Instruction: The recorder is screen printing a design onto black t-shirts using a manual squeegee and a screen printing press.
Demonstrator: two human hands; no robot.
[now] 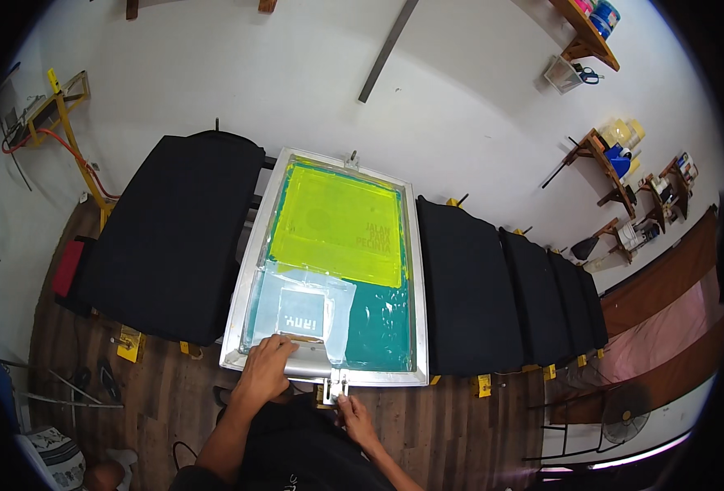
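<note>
A screen printing frame (pixel 420 327) with silver metal edges lies in front of me over a board. Its mesh (pixel 337 221) has a yellow-green area at the far end and teal towards me. At the near left, a pale sheet-like patch (pixel 265 299) surrounds a small square with white lettering. My left hand (pixel 266 368) is closed around a squeegee (pixel 308 371) with a silver handle, at the frame's near edge. My right hand (pixel 358 421) has its fingers closed at the lower end of a metal bracket (pixel 336 386) clamped to that edge; the fingertips are partly hidden.
A board with black cloth (pixel 165 237) stands to the left. Several more black-covered boards (pixel 470 286) curve away right, with yellow brackets (pixel 484 385) below. Wall shelves (pixel 603 159) hold supplies at right. A fan (pixel 626 416) stands lower right; a yellow stand (pixel 75 143) is left.
</note>
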